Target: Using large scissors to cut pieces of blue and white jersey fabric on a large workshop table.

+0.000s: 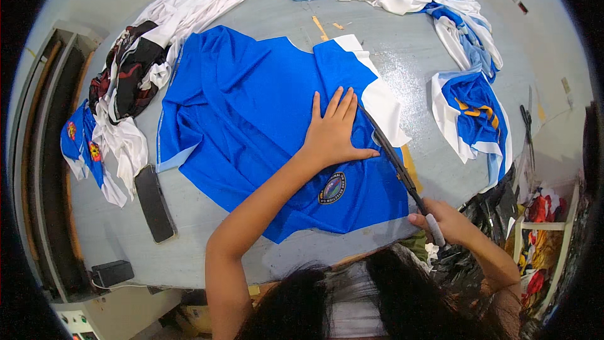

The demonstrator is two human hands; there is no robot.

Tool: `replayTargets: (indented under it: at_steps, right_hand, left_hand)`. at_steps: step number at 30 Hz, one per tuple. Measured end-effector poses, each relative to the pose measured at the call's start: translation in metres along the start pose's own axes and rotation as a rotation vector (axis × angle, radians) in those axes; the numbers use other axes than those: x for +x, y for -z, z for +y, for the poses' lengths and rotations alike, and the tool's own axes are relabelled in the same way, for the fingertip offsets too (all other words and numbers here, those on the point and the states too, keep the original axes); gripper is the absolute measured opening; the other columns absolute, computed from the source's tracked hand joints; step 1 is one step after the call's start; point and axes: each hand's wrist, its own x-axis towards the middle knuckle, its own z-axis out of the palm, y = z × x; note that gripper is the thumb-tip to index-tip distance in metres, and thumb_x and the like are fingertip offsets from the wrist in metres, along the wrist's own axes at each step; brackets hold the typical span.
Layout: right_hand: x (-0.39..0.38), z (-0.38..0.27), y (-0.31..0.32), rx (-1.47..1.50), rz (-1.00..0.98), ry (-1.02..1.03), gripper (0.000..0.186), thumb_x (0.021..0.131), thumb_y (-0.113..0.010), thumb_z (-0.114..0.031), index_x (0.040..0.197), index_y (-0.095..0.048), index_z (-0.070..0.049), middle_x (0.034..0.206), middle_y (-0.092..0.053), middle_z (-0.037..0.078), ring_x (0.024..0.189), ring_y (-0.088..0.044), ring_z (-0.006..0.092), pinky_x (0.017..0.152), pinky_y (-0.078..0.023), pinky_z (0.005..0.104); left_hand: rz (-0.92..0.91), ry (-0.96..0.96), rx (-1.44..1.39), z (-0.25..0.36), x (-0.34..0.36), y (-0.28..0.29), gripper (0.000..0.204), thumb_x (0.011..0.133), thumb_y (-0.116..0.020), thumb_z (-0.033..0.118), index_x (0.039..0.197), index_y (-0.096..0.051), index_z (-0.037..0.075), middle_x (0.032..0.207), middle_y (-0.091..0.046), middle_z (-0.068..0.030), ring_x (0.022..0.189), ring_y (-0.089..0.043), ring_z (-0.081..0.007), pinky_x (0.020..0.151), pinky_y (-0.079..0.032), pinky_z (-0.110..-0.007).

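Note:
A large blue fabric piece (251,107) lies on the table before me, wrinkled at its left side, with a round emblem (332,187) near its lower edge. My left hand (335,127) rests on it, fingers spread and palm down. My right hand (445,219) grips the handles of long dark scissors (396,162), one handle wrapped in something pale. The blades run up along the right side of the blue fabric, their tips close to my left fingers. Whether the blades are apart is hard to make out. White fabric (385,104) sticks out beyond the blue edge on the right.
White and dark cloth (189,12) lies heaped at the left. More blue and white pieces (475,110) line the far and right edges. A black phone (154,204) and a small black box (112,273) lie near-left. Black plastic (481,226) hangs by the table's right edge.

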Motion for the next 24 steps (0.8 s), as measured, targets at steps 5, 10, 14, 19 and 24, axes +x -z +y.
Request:
replayTargets:
  at_steps: [5, 10, 14, 19, 24]
  right_hand:
    - [-0.002, 0.003, -0.005, -0.022, 0.012, -0.023, 0.062, 0.084, -0.051, -0.055, 0.085, -0.054, 0.007, 0.071, -0.057, 0.025, 0.069, -0.058, 0.0369, 0.064, -0.043, 0.0430]
    - [-0.005, -0.005, -0.006, 0.003, 0.019, -0.012, 0.064, 0.084, -0.049, -0.057, 0.084, -0.054, 0.007, 0.071, -0.057, 0.025, 0.069, -0.058, 0.0378, 0.064, -0.043, 0.0436]
    - [-0.004, 0.000, -0.011, -0.034, 0.054, -0.008, 0.062, 0.084, -0.050, -0.055, 0.084, -0.054, 0.007, 0.073, -0.057, 0.026, 0.071, -0.058, 0.0389, 0.065, -0.043, 0.0440]
    - [-0.006, -0.007, -0.009, 0.011, 0.043, -0.015, 0.059, 0.085, -0.051, -0.051, 0.085, -0.053, 0.008, 0.075, -0.058, 0.026, 0.072, -0.058, 0.0393, 0.066, -0.044, 0.0438]
    - [-0.009, -0.011, -0.008, 0.005, 0.033, -0.023, 0.057, 0.087, -0.050, -0.049, 0.087, -0.053, 0.008, 0.077, -0.059, 0.025, 0.075, -0.059, 0.0395, 0.068, -0.044, 0.0432]
  left_hand:
    - [0.007, -0.008, 0.004, 0.000, 0.000, -0.001, 0.114, 0.058, -0.058, 0.075, 0.132, -0.031, -0.009, 0.143, -0.026, -0.0184, 0.135, -0.018, -0.0289, 0.104, -0.004, -0.060]
    - [0.008, -0.005, 0.005, 0.000, 0.000, -0.001, 0.115, 0.058, -0.058, 0.075, 0.132, -0.031, -0.009, 0.143, -0.026, -0.0185, 0.135, -0.018, -0.0291, 0.104, -0.005, -0.060]
    - [0.061, -0.025, -0.013, -0.001, 0.001, -0.004, 0.117, 0.056, -0.055, 0.077, 0.130, -0.033, -0.011, 0.140, -0.030, -0.0208, 0.134, -0.019, -0.0304, 0.104, -0.003, -0.060]
    - [0.003, -0.005, 0.010, 0.000, 0.000, -0.002, 0.116, 0.058, -0.057, 0.076, 0.132, -0.031, -0.009, 0.143, -0.026, -0.0189, 0.135, -0.017, -0.0294, 0.104, -0.004, -0.060]
    - [0.007, -0.009, 0.010, 0.000, 0.000, -0.002, 0.118, 0.057, -0.057, 0.077, 0.132, -0.030, -0.010, 0.143, -0.026, -0.0197, 0.135, -0.018, -0.0298, 0.104, -0.004, -0.060]
